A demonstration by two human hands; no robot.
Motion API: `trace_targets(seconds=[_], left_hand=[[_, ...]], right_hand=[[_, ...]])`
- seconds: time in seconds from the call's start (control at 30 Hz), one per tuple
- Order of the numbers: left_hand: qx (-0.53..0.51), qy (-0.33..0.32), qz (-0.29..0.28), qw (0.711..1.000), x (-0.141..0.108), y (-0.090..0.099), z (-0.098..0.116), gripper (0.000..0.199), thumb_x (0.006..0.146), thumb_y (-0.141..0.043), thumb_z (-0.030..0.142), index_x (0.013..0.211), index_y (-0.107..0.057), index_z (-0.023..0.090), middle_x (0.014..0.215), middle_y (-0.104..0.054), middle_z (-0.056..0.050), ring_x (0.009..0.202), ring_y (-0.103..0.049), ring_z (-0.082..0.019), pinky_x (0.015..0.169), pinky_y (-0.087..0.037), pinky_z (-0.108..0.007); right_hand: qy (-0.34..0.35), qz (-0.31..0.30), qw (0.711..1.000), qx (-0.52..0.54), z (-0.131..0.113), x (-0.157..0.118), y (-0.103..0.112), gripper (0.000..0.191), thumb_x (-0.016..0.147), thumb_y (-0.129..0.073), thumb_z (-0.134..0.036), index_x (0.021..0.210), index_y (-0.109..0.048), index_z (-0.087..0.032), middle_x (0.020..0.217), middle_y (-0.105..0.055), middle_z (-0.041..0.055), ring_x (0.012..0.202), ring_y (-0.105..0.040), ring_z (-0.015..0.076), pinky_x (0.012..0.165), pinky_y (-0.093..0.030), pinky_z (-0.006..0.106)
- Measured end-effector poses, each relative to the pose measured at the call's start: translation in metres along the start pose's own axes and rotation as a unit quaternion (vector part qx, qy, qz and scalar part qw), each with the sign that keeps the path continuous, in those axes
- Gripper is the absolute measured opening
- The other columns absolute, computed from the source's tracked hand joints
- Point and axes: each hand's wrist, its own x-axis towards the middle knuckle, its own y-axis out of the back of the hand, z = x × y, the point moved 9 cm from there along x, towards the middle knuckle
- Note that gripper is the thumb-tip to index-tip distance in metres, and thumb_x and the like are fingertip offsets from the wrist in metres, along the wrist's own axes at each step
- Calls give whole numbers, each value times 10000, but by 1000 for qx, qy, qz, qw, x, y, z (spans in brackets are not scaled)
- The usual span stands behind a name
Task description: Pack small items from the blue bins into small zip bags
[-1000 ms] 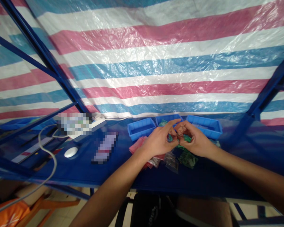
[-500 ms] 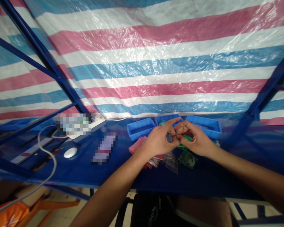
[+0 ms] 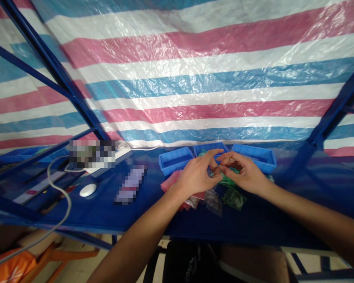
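Observation:
My left hand [image 3: 200, 173] and my right hand [image 3: 244, 171] meet fingertip to fingertip above the blue table. Both pinch at something too small to make out. Beneath them lie green packets [image 3: 227, 180], with a dark green clear bag [image 3: 235, 197] nearer the front edge. Red packets [image 3: 171, 181] are heaped under and left of my left hand, and a clear plastic bag [image 3: 213, 202] lies between the piles. Behind the hands stand a left blue bin [image 3: 176, 162], a middle blue bin [image 3: 210, 148] partly hidden by my left hand, and a right blue bin [image 3: 261, 157].
A white mouse [image 3: 87, 190] and a blurred-out flat object [image 3: 131, 184] lie to the left. A pale cable [image 3: 68, 204] hangs over the table's left front. Blue frame posts [image 3: 332, 112] stand before a striped sheet [image 3: 212, 82]. An orange item [image 3: 14, 267] shows at bottom left.
The fingers of both hands have shifted slightly, and the fingertips of my right hand have straightened a little toward the left. The packets and bins have not moved.

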Motion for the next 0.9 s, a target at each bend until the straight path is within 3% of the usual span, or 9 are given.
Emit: trace_targets(seconds=[0.33, 0.57, 0.67, 0.77, 0.9], left_hand=[[-4, -15, 61, 998, 0, 7, -7, 640, 927, -639, 160, 1541, -479, 246, 1155, -749, -48, 1054, -735, -228, 997, -585, -384], [-64, -31, 97, 993, 3, 13, -7, 546, 987, -649, 185, 1506, -484, 218, 1116, -767, -47, 987, -738, -192, 932, -601, -345], [-31, -47, 141, 988, 1, 23, -3, 471, 991, -663, 193, 1450, -559, 209, 1181, -738, -84, 1071, -715, -216, 961, -595, -371], [12, -67, 175, 982, -2, 30, 4, 273, 1021, -636, 228, 1286, -700, 205, 1158, -727, -103, 1131, -689, -247, 1031, -570, -423], [-27, -66, 129, 989, -1, 20, 4, 269, 1044, -621, 268, 1287, -721, 207, 1150, -767, -92, 1018, -731, -210, 963, -601, -372]], right_hand=[[-1, 47, 999, 7, 10, 4, 13, 323, 906, -824, -441, 1157, -703, -279, 1001, -745, 44, 942, -755, 247, 896, -635, 420], [-8, 65, 998, 25, 13, 4, 16, 335, 888, -847, -455, 1136, -718, -272, 1014, -769, 54, 946, -756, 251, 928, -625, 436], [-11, 101, 995, 6, 16, 5, 23, 344, 876, -851, -490, 1098, -723, -261, 973, -757, 54, 895, -737, 244, 860, -632, 419], [-17, 162, 987, -14, 17, 4, 36, 343, 864, -854, -517, 1039, -713, -259, 915, -721, 44, 816, -705, 226, 756, -626, 380], [-9, 170, 985, -1, 15, 3, 39, 331, 863, -852, -526, 1013, -698, -275, 888, -706, 33, 796, -707, 226, 747, -628, 377]])
